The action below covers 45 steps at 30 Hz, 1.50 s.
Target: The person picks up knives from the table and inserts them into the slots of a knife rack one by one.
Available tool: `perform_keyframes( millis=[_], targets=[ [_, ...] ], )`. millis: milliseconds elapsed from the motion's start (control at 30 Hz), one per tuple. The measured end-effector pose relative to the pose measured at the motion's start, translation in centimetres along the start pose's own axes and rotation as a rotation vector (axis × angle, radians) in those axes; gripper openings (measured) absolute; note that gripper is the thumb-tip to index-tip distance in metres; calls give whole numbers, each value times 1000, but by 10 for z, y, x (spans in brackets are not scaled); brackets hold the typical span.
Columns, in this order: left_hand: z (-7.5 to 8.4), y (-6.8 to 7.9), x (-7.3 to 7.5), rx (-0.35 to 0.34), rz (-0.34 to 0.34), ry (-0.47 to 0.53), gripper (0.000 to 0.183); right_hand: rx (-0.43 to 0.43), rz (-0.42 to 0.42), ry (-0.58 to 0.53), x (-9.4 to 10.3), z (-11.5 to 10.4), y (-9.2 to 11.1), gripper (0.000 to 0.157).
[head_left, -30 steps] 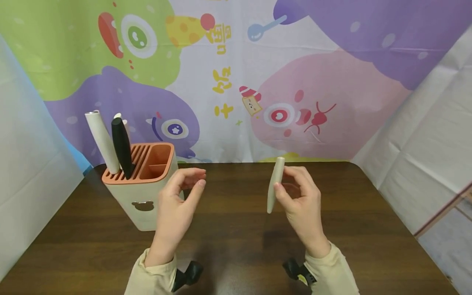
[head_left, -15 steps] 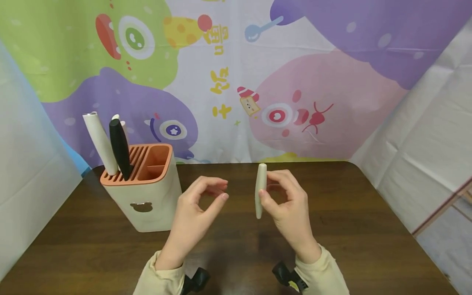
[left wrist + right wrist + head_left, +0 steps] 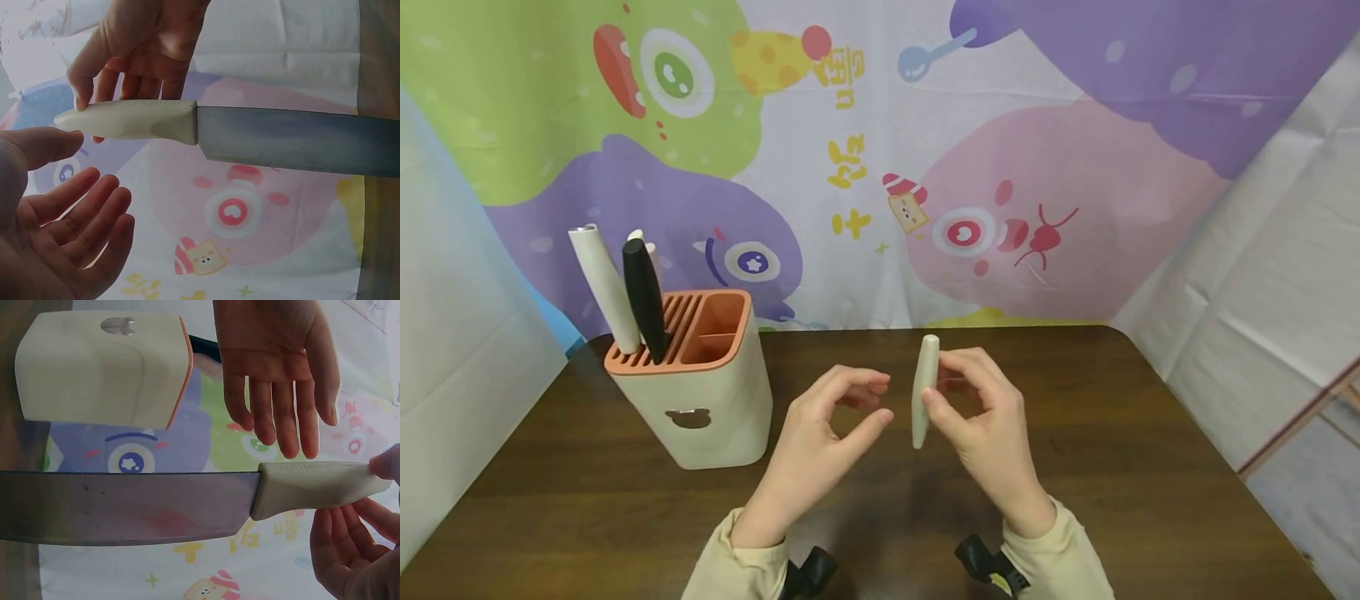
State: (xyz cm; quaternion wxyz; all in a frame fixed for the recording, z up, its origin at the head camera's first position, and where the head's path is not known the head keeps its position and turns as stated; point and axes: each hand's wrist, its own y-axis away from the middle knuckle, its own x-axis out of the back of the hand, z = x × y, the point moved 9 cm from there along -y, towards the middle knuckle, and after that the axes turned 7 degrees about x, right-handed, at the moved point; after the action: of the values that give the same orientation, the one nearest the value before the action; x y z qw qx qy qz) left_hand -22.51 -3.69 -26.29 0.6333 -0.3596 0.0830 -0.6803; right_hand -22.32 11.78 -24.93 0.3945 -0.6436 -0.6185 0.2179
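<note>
My right hand (image 3: 988,421) pinches a kitchen knife by its cream handle (image 3: 926,387), thumb on the near side and fingers on the far side. The wrist views show the wide grey blade (image 3: 294,140) running down toward the tabletop; in the head view the blade is hidden beneath the handle. My left hand (image 3: 816,446) holds nothing. Its fingers are loosely bent, with thumb and fingertips apart, a short gap to the left of the handle. In the right wrist view, the left hand's fingers (image 3: 284,419) hang just beside the handle.
A cream knife block (image 3: 730,417) with an orange slotted top (image 3: 681,333) stands on the left of the dark wooden table (image 3: 1075,517). A white handle (image 3: 604,287) and a black handle (image 3: 643,292) rise from its slots. Behind hangs a cartoon-printed cloth (image 3: 865,275).
My left hand has moved right, away from the knife block and toward the knife. My right hand has shifted left with the knife, still pinching its handle.
</note>
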Motion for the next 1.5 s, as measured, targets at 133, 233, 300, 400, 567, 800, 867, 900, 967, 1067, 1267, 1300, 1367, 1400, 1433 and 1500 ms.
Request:
perform_keyframes(
  millis=[133,233,300,400,567,800,867,900,967,1067,1267,1300,1367,1400,1433,1500],
  targets=[
    [-3,1,-5,18,-28,-1,30,-6,-13,-4,-3,-1,2,29],
    [-3,1,-10,22,-51,-8,31,-1,-20,-19,-5,-2,3,29],
    [-2,1,-12,17,-58,-12,31,2,-22,-29,-6,-3,3,29],
    [-1,2,-13,15,-61,-15,31,8,-26,-37,-8,-5,3,30],
    [0,1,-14,8,-66,-8,31,8,-36,-52,-10,-8,3,30],
    [4,2,-15,-27,-66,18,32,19,-39,-68,-11,-9,4,30],
    [6,2,-14,-39,-63,28,33,22,-42,-72,-12,-9,4,30],
    [6,2,-14,-40,-64,37,34,24,-43,-76,-12,-9,4,30],
    [8,3,-14,-52,-62,53,35,28,-47,-87,-14,-10,5,30],
    [10,3,-13,-67,-58,73,37,34,-49,-103,-15,-10,5,30],
    [13,3,-11,-84,-34,45,37,35,-54,-108,-17,-11,5,29],
    [13,3,-11,-85,-29,35,37,30,-56,-107,-17,-10,5,29],
    [12,3,-10,-87,-18,16,37,11,-62,-105,-18,-9,5,29],
    [12,3,-10,-89,-15,9,37,2,-64,-107,-19,-8,5,29],
    [12,3,-9,-91,-12,4,37,-7,-66,-109,-19,-7,5,29],
    [12,3,-9,-95,-8,-6,37,-20,-70,-115,-20,-6,6,31]
  ],
)
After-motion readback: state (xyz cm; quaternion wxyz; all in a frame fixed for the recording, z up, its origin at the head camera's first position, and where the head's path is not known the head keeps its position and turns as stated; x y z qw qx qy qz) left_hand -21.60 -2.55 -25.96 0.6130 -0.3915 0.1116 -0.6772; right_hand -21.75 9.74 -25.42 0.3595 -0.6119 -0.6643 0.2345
